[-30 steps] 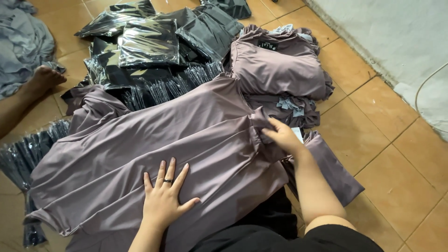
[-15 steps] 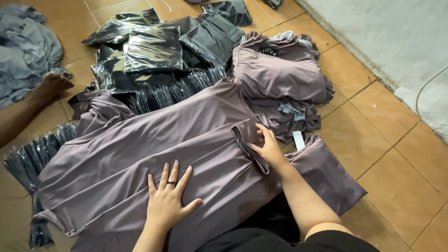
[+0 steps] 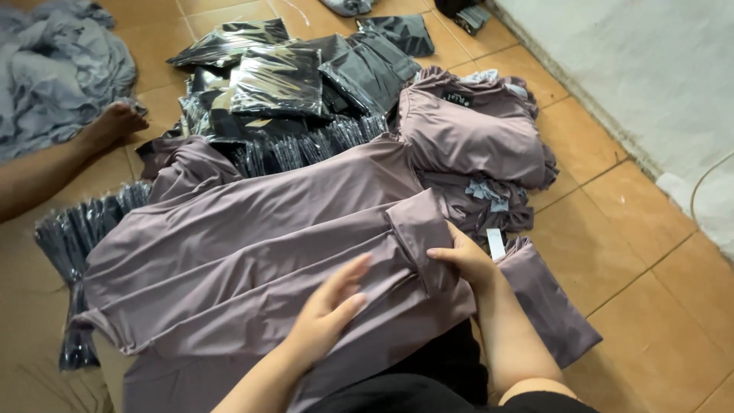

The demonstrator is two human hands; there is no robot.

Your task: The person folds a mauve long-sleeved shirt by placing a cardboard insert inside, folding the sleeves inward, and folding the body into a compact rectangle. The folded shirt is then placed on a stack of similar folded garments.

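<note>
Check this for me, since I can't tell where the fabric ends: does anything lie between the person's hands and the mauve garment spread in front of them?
Nothing visible does. The left hand lies directly on the mauve garment, and the right hand touches its folded sleeve.

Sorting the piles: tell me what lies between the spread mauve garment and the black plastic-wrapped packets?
In the head view, nothing: the spread mauve garment overlaps the black plastic-wrapped packets directly.
</note>
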